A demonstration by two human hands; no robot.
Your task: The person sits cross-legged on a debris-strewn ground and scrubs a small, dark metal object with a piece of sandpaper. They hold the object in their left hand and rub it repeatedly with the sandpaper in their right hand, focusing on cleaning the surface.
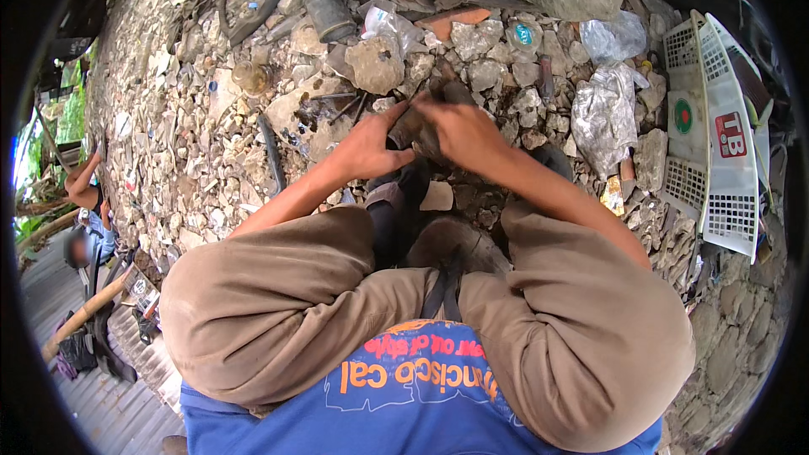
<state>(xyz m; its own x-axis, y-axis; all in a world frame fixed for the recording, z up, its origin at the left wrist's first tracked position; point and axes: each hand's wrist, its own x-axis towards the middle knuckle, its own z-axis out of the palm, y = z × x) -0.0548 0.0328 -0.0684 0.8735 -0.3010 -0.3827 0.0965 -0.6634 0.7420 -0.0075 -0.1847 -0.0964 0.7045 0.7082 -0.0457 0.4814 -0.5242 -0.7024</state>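
Note:
Both my hands meet in front of my knees, low over the stony ground. My left hand (377,147) is closed round a dark, dusty, roughly rounded piece (410,128), its thumb pressed along the near side. Close against it, my right hand (463,131) has curled fingers, smeared by motion. Whatever it grips is hidden; a dark brown shape (456,92) shows just beyond its fingers. Left of my hands, thin dark rods (335,97) lie on a flat stone stained black. A dark bar-shaped strip (271,154) rests on the rubble beside my left forearm.
A dark metal can (329,13) and large stones (375,64) lie ahead. To the right are crumpled silvery plastic (605,118), clear plastic (613,36) and a white perforated crate (712,131). At far left, another person (91,236) is beside corrugated metal sheets (126,409).

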